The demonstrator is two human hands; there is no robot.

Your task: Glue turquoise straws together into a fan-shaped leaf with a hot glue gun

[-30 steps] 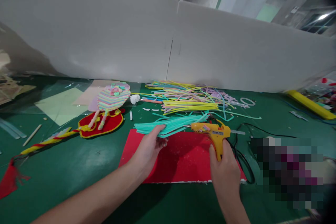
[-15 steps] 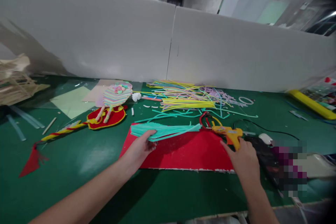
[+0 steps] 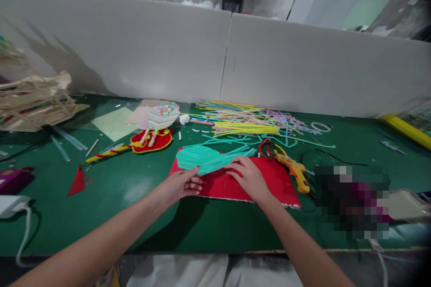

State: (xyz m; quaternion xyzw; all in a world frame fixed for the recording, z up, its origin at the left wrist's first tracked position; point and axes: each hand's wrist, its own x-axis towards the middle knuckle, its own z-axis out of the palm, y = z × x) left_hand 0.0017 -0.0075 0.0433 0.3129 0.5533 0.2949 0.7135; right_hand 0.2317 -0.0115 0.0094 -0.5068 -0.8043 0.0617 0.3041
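A teal fan-shaped bundle of strips (image 3: pixel 202 159) lies over the red board (image 3: pixel 279 179), its rounded end to the left. My left hand (image 3: pixel 183 184) grips the bundle's lower edge between thumb and fingers. At the loose strip ends on the right, my right hand (image 3: pixel 247 175) holds the bundle with bent fingers. The yellow glue gun (image 3: pixel 294 171) rests on the green table, right of the board and apart from my right hand. Red-handled pliers (image 3: pixel 266 149) lie beside its nozzle.
Yellow, pink and purple strips (image 3: pixel 249 123) lie behind the board. To the left are a striped round fan (image 3: pixel 163 117), a red piece with yellow edging (image 3: pixel 153 142) and a red tassel (image 3: pixel 76 182). A wooden-stick model (image 3: pixel 37 103) stands far left, before a grey partition (image 3: pixel 134 49).
My right hand has let go of the glue gun and moved left onto the teal strips. The glue gun now lies tilted on the table. The view has shifted left.
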